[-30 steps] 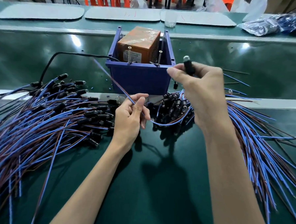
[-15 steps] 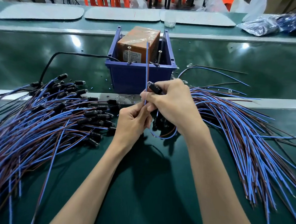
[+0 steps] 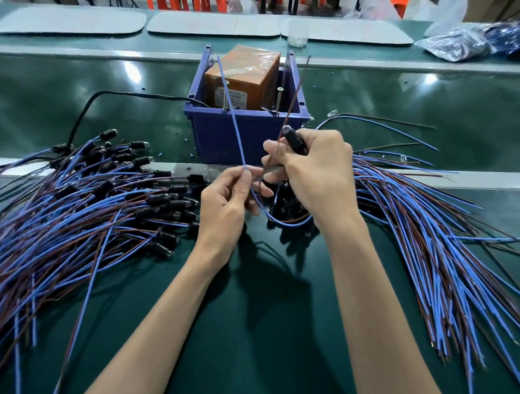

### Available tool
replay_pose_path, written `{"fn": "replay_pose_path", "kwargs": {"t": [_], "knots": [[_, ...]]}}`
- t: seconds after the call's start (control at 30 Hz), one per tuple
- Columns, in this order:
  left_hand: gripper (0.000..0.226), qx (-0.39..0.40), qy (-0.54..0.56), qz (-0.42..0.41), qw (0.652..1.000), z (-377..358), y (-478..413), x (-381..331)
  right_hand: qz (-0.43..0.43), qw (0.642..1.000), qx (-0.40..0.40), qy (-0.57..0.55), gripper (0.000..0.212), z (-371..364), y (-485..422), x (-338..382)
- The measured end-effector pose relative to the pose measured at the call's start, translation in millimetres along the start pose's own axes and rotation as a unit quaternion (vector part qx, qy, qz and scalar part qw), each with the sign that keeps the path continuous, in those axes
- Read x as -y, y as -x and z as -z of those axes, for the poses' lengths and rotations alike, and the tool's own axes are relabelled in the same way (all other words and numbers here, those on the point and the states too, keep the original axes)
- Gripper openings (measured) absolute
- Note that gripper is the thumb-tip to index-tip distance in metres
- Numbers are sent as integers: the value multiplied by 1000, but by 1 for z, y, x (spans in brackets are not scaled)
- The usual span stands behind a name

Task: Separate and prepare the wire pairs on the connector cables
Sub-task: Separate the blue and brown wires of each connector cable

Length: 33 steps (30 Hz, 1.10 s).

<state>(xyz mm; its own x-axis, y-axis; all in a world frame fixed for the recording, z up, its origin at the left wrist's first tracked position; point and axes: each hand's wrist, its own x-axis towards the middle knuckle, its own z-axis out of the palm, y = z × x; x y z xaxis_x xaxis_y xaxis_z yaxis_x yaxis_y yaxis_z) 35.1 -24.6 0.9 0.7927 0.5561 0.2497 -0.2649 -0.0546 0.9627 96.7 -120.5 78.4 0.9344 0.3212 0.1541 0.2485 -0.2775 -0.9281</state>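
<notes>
My left hand (image 3: 227, 202) pinches a blue wire (image 3: 230, 105) that rises toward the blue bin. My right hand (image 3: 311, 172) grips a black connector (image 3: 293, 140) and pinches the brown wire (image 3: 290, 105) of the same cable, which also points up. The two wires stand apart in a V and loop together below my hands. A pile of cables with black connectors (image 3: 80, 202) lies to the left. Another pile of blue and brown cables (image 3: 431, 242) fans out to the right.
A blue bin (image 3: 241, 132) holding an orange box (image 3: 241, 75) stands just behind my hands, with two upright screws on its front rim. A black cord (image 3: 85, 112) runs into it from the left. Grey mats and a plastic bag (image 3: 459, 44) lie on the far bench.
My right hand came down to meet the left. The pair, first held together as one upright strand, is now split: the blue wire leans left, the brown wire right.
</notes>
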Motion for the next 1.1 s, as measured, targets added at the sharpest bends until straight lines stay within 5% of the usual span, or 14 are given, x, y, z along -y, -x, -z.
{"fn": "replay_pose_path", "kwargs": {"t": [0.4,1.1], "knots": [[23,-61,3,15,998,1,-2,1,-7,995,-68,66,15,7,-6,-5],[25,-30,-11,65,997,-1,1,-2,3,993,-14,116,21,4,-4,-1]]}}
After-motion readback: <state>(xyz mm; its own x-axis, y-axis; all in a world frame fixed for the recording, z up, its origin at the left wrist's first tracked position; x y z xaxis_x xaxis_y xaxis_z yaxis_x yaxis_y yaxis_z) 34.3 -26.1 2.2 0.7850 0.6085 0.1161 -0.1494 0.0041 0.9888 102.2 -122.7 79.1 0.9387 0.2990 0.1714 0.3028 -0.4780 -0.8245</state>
